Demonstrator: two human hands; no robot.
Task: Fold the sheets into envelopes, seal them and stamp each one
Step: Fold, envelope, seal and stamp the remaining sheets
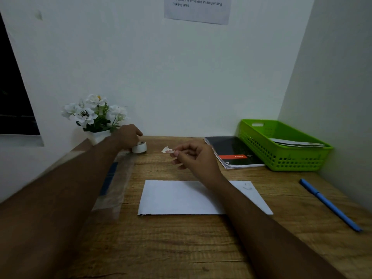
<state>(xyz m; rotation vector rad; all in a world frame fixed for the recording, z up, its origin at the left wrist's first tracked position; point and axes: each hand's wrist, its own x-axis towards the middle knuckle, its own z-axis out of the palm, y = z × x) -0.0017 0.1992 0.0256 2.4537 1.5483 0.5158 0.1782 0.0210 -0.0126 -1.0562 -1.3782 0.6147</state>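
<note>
White paper envelope (pixel 189 198), flat on grained wooden desk (pixel 181 248). Left hand (pixel 127 136) grips round white tape roll (pixel 139 147); right hand (pixel 196 158) pinches curled tape strip (pixel 166 150).

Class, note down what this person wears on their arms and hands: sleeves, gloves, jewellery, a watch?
Nothing worn shows. Both forearms are bare to the frame edge, no sleeves in view. The left hand and right hand have no gloves, and no ring, watch or bracelet is visible, though the left arm is blurred.

White flowers (pixel 94 113) stand far left, black notebook (pixel 233 152) and blue pen (pixel 330 204) right (well apart).
</note>
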